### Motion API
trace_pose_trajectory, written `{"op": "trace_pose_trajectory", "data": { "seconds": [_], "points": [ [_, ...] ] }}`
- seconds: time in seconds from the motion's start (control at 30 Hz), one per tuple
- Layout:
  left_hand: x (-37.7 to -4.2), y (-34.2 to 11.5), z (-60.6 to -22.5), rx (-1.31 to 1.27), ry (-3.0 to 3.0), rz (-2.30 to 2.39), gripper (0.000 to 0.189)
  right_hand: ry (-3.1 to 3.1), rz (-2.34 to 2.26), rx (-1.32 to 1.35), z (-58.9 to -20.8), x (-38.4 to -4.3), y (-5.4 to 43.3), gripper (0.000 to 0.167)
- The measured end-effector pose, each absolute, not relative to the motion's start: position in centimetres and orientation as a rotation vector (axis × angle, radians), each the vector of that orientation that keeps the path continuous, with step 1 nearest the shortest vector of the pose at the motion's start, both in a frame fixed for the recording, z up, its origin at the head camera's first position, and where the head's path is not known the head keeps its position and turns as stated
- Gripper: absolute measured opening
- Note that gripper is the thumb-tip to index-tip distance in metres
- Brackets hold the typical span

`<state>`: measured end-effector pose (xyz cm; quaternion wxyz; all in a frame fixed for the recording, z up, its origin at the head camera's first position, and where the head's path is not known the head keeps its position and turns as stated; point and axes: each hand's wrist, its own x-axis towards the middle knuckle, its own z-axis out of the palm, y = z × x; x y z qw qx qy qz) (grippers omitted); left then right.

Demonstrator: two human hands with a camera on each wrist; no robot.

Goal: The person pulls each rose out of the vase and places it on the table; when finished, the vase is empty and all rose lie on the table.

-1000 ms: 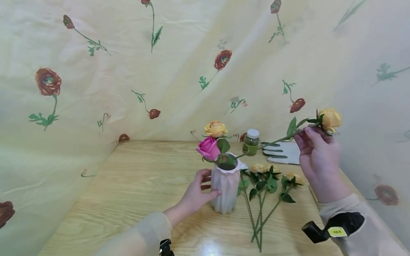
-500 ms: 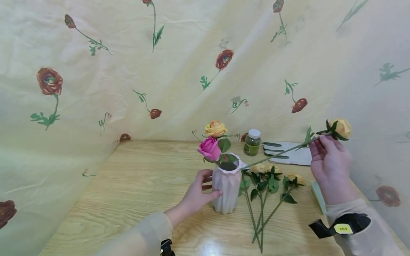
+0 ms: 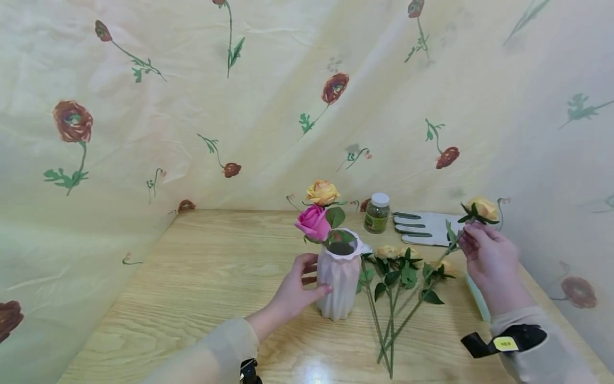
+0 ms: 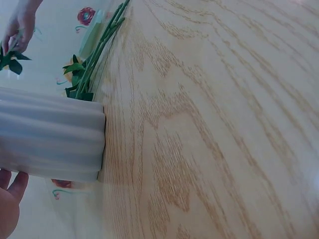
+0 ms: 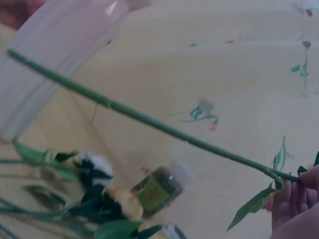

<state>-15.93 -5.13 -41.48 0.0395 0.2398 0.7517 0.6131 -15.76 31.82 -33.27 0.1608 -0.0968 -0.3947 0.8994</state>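
My left hand [image 3: 292, 290] grips the side of a pale, fluted vase [image 3: 338, 290], which stands upright on the table. A pink rose [image 3: 313, 222] and a yellow rose [image 3: 323, 192] rise from its mouth. To the right, my right hand [image 3: 491, 264] pinches the stem of another yellow rose [image 3: 483, 208] just below the bloom. That stem [image 5: 144, 118] slants down toward the lower left, over the lying roses and outside the vase. In the left wrist view, the vase [image 4: 50, 132] shows with only a few left fingertips touching it.
Several yellow roses [image 3: 386, 252] lie right of the vase, their stems crossing toward the front. Behind them are a white-capped jar [image 3: 377, 214] and a white-and-grey glove [image 3: 431, 226]. A pale green object [image 3: 476, 296] lies partly behind my right forearm. Flower-printed cloth hangs behind the table.
My right hand moved right, then lowered with the yellow rose. Its stem swung away from the vase mouth to a steeper slant over the lying roses. My left hand stayed on the vase.
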Motion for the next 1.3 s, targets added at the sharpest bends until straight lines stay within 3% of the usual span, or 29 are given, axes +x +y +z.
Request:
{"op": "trace_pose_trajectory", "data": {
  "seconds": [0.6,0.87,1.3],
  "points": [
    [-16.0,-5.2,-41.5,0.743,2.305,1.866,0.064,-1.745,2.159,-0.635,-42.1,-15.4,32.3,0.011],
    [-16.0,-5.2,-41.6,0.743,2.305,1.868,0.064,-2.026,2.034,-0.724,-43.6,-15.1,31.5,0.048],
    [-15.9,-5.2,-41.4,0.732,2.303,1.873,0.064,-2.272,1.797,-0.692,-44.8,-16.0,30.0,0.047]
  ]
}}
